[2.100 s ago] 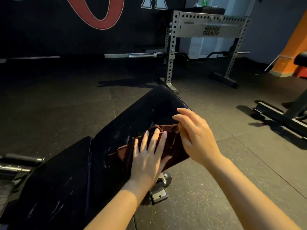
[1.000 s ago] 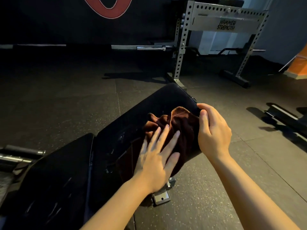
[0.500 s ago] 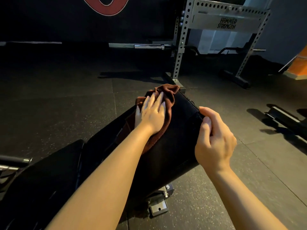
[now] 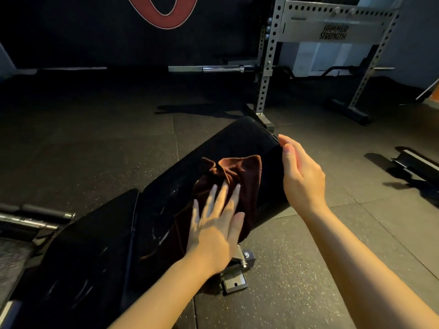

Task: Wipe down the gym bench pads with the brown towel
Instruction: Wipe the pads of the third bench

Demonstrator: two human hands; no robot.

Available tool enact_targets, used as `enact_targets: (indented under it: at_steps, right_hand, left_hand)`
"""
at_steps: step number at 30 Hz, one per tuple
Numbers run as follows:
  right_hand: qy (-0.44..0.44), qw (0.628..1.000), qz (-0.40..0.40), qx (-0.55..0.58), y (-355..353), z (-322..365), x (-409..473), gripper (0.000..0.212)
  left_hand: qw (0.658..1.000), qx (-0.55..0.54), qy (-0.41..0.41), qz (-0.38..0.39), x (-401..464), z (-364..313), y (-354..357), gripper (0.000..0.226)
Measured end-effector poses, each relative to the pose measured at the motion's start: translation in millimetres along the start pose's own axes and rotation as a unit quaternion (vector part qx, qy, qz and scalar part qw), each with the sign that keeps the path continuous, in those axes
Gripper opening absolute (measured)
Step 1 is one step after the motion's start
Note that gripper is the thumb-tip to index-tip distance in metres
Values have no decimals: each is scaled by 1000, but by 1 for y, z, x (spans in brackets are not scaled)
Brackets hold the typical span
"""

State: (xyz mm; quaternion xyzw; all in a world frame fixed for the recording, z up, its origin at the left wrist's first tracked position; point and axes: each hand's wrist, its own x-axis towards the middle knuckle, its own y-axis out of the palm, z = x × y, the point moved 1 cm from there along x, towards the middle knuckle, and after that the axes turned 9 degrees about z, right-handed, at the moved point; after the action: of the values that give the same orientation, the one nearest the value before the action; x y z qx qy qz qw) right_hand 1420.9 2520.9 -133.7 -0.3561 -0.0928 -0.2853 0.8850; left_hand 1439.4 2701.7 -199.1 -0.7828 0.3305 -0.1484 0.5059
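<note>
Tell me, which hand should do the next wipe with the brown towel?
The left hand, I think. It already lies flat on the brown towel on the long bench pad, fingers spread. The right hand is open by the pad's far edge and isn't touching the towel.

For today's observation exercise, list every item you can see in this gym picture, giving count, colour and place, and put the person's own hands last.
brown towel: one, brown, bunched on the long pad.
bench pads: two, black, long one centre, second lower left.
bench foot: one, metal, under the long pad.
rack: one, grey, perforated, behind the bench.
barbell: one, silver, left of the rack.
floor: black rubber tiles, speckled.
left hand: flat on the towel.
right hand: open, at the long pad's right edge.
</note>
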Motion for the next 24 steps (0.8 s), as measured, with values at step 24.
enact_targets:
  at_steps: [24]
  right_hand:
    - [145,946,-75,279,-58,-30,-39,39]
  left_hand:
    - [931,209,300,-4,95,-105,-54,39]
